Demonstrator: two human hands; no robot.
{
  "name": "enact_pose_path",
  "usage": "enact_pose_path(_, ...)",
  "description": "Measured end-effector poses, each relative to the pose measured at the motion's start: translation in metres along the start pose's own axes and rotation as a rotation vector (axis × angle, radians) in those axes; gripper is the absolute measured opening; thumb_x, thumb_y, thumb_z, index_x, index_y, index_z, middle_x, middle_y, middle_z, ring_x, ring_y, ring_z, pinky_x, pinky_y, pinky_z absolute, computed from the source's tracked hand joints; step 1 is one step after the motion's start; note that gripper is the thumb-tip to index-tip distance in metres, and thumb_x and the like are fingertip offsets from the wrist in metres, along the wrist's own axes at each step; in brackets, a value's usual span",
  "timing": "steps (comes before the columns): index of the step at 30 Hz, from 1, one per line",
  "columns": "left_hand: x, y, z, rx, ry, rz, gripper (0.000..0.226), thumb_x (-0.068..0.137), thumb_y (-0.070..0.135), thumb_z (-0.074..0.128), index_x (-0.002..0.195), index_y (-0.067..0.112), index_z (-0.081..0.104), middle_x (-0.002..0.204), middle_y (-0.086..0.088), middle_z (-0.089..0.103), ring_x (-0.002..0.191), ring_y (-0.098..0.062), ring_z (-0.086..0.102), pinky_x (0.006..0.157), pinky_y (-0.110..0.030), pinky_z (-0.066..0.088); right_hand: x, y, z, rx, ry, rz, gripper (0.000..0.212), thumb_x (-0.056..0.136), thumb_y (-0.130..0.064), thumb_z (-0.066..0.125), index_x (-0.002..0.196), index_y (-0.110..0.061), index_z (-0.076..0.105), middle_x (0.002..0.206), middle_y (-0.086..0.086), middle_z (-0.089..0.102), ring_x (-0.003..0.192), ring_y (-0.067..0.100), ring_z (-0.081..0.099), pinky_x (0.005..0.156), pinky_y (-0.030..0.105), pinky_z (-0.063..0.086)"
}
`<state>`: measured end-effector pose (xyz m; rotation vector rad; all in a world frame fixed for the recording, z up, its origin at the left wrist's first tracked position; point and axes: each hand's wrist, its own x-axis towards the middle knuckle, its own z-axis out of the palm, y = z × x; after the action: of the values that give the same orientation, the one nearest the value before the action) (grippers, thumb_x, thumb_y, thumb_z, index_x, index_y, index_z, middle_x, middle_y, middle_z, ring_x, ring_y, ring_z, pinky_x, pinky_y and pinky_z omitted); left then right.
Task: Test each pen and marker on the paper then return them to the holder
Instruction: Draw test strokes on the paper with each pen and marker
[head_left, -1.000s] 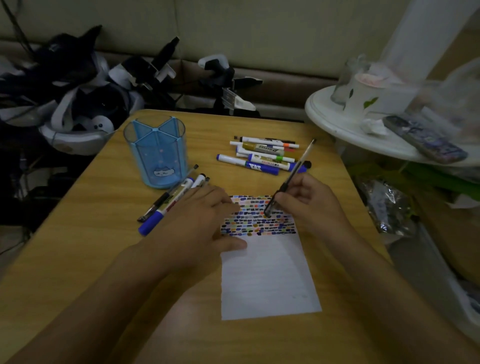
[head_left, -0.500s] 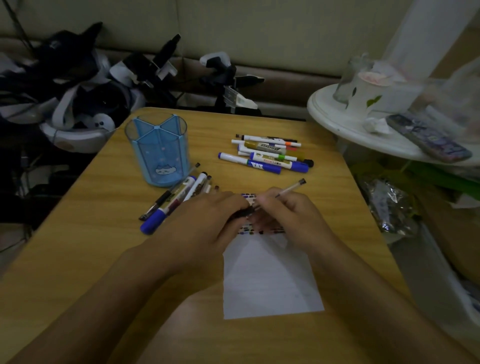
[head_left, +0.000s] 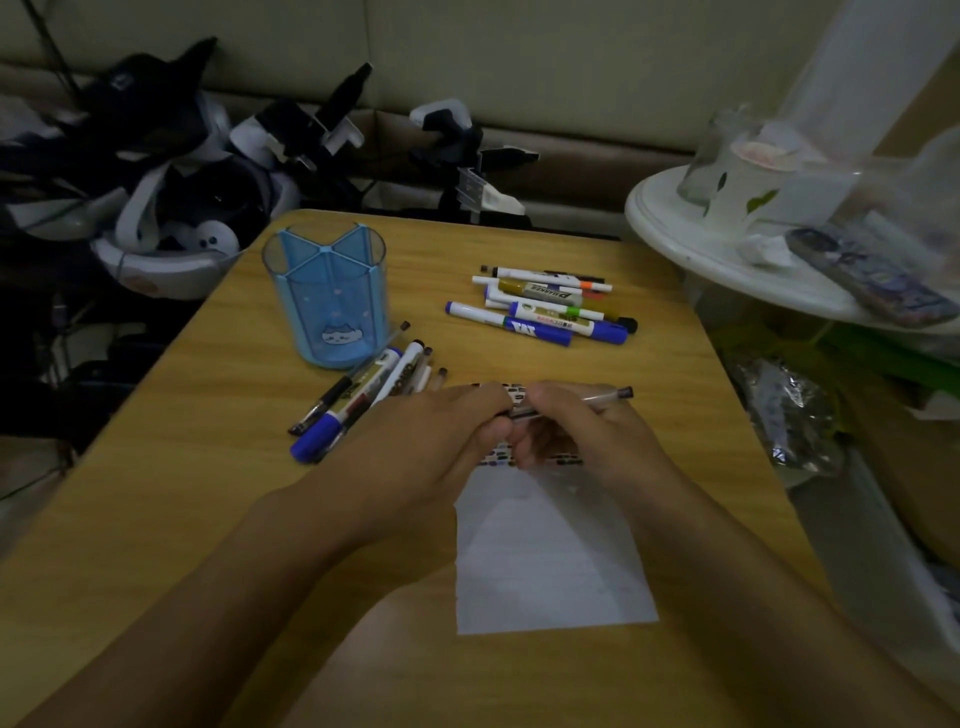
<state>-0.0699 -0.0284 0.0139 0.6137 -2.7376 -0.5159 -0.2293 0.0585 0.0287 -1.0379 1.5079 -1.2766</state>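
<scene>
A thin clear pen lies level between both hands, just above the white paper. My right hand grips its barrel; my left hand pinches its dark front end, probably the cap. Coloured test marks at the paper's top are mostly hidden under my hands. The blue divided holder stands empty at the back left. One pile of pens and markers lies beside the holder, left of my left hand. A second pile of markers lies at the back middle of the table.
The wooden table ends close on the right, where a white round side table holds cups and a remote. Black and white gear is heaped behind the table's left and back edges. A foil bag lies low on the right.
My right hand lifted the pen off the paper and laid it level. My left hand left the paper and took hold of the pen's front end.
</scene>
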Motion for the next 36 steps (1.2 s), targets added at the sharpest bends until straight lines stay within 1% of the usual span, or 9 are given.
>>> enact_pose_path(5, -0.002, -0.001, -0.002, 0.001, 0.016, 0.022, 0.006, 0.097, 0.047, 0.024, 0.093, 0.049, 0.029, 0.065, 0.021, 0.039, 0.059, 0.004, 0.043, 0.052, -0.019, 0.025, 0.0, -0.001, -0.001, -0.006, -0.021, -0.014, 0.039, 0.103, -0.015, 0.046, 0.073, -0.008, 0.07, 0.066, 0.007, 0.069, 0.061, 0.015, 0.065, 0.064, 0.023, 0.056)
enact_pose_path(9, 0.0, -0.001, -0.002, -0.006, 0.047, 0.019, 0.019, 0.102, 0.045, 0.023, 0.098, 0.043, 0.041, 0.063, 0.019, 0.039, 0.057, 0.001, 0.043, 0.05, -0.02, 0.024, 0.001, 0.0, -0.003, -0.014, -0.036, -0.023, 0.04, 0.104, -0.015, 0.046, 0.072, -0.009, 0.07, 0.063, 0.007, 0.068, 0.058, 0.015, 0.064, 0.061, 0.024, 0.055)
enact_pose_path(13, 0.0, -0.002, -0.002, -0.014, 0.034, 0.028, 0.008, 0.099, 0.048, 0.028, 0.096, 0.049, 0.036, 0.062, 0.017, 0.04, 0.054, 0.0, 0.043, 0.05, -0.021, 0.024, 0.003, 0.003, -0.006, -0.018, -0.044, -0.033, 0.041, 0.104, -0.014, 0.044, 0.072, -0.008, 0.069, 0.062, 0.005, 0.067, 0.057, 0.016, 0.063, 0.061, 0.027, 0.055)
enact_pose_path(15, 0.001, -0.004, -0.003, -0.011, 0.04, 0.005, 0.021, 0.097, 0.056, 0.024, 0.103, 0.045, 0.041, 0.063, 0.015, 0.042, 0.054, -0.001, 0.044, 0.05, -0.023, 0.027, 0.002, 0.003, -0.01, -0.043, -0.062, -0.053, 0.04, 0.104, -0.015, 0.043, 0.075, -0.009, 0.069, 0.066, 0.007, 0.067, 0.061, 0.018, 0.063, 0.063, 0.029, 0.055)
enact_pose_path(19, 0.001, -0.004, -0.004, -0.063, 0.008, -0.039, 0.034, 0.097, 0.062, 0.024, 0.12, 0.046, 0.042, 0.077, 0.019, 0.051, 0.071, 0.003, 0.053, 0.053, -0.017, 0.031, 0.003, 0.004, -0.011, -0.041, -0.018, -0.013, 0.039, 0.104, -0.018, 0.043, 0.077, -0.007, 0.068, 0.066, 0.009, 0.068, 0.061, 0.02, 0.065, 0.062, 0.025, 0.056)
enact_pose_path(22, -0.001, -0.008, -0.008, -0.091, -0.055, -0.168, 0.05, 0.091, 0.062, 0.042, 0.137, 0.044, 0.032, 0.096, 0.02, 0.055, 0.077, 0.011, 0.051, 0.055, -0.012, 0.034, 0.006, 0.006, -0.014, 0.016, 0.118, 0.061, 0.038, 0.101, -0.019, 0.047, 0.073, -0.007, 0.069, 0.066, 0.011, 0.07, 0.06, 0.022, 0.066, 0.061, 0.032, 0.058)
enact_pose_path(25, -0.006, -0.021, -0.013, 0.057, -0.097, -0.193, 0.067, 0.082, 0.073, 0.046, 0.142, 0.049, 0.029, 0.13, 0.016, 0.046, 0.098, 0.003, 0.046, 0.076, -0.017, 0.038, 0.009, 0.007, -0.024, 0.011, 0.177, 0.073, 0.037, 0.101, -0.017, 0.045, 0.074, -0.005, 0.068, 0.068, 0.014, 0.07, 0.06, 0.026, 0.067, 0.059, 0.033, 0.058)
enact_pose_path(29, -0.011, -0.029, -0.013, 0.251, -0.27, -0.239, 0.083, 0.067, 0.09, 0.034, 0.142, 0.055, 0.032, 0.14, 0.005, 0.032, 0.135, -0.018, 0.026, 0.105, -0.034, 0.033, 0.006, 0.012, -0.029, -0.027, 0.173, 0.082, 0.035, 0.103, -0.017, 0.04, 0.088, -0.004, 0.068, 0.073, 0.017, 0.072, 0.064, 0.026, 0.071, 0.058, 0.026, 0.056)
enact_pose_path(36, -0.011, -0.023, -0.012, 0.322, -0.361, -0.254, 0.094, 0.065, 0.093, 0.037, 0.147, 0.054, 0.018, 0.146, 0.003, 0.022, 0.14, -0.019, 0.014, 0.116, -0.038, 0.016, 0.002, 0.023, -0.028, -0.124, 0.095, 0.027, 0.04, 0.106, -0.017, 0.036, 0.098, -0.019, 0.076, 0.084, 0.008, 0.076, 0.078, 0.021, 0.074, 0.072, 0.028, 0.059)
